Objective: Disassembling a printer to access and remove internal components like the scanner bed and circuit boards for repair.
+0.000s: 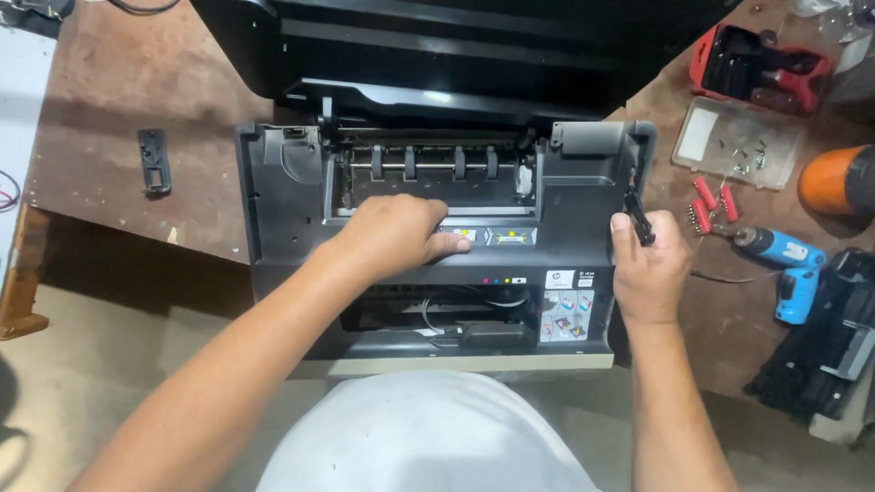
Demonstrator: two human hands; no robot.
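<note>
White cloth over the person's lap [419, 437] fills the bottom of the view, and both bare forearms reach forward from it to a dark grey printer [273, 228] that sits opened on a worn brown desk [118, 100]. Its lid stands raised at the back, baring a row of rollers [428, 164] across the paper path.

Left hand [396, 235] lies palm down on the printer's middle, just in front of the rollers, fingers curled together and pressing on the body near two small labels with yellow dots; it grips nothing that I can make out. Right hand [649, 269] is at the printer's right edge, closed round a slim black part [638, 217] that sticks up between thumb and fingers. Whether that part is loose or still joined to the casing I cannot tell from here.

Below the hands, the front opening shows cables and a sticker with coloured pictures [567, 314].

To the right on the desk lie a blue electric screwdriver [784, 255], a few red bits [711, 202] just beside it, a clear plastic tray of screws [738, 141], a red and black case [756, 64] and something orange [834, 180] at the edge. Well apart on the left lies a small black bracket [154, 161].
</note>
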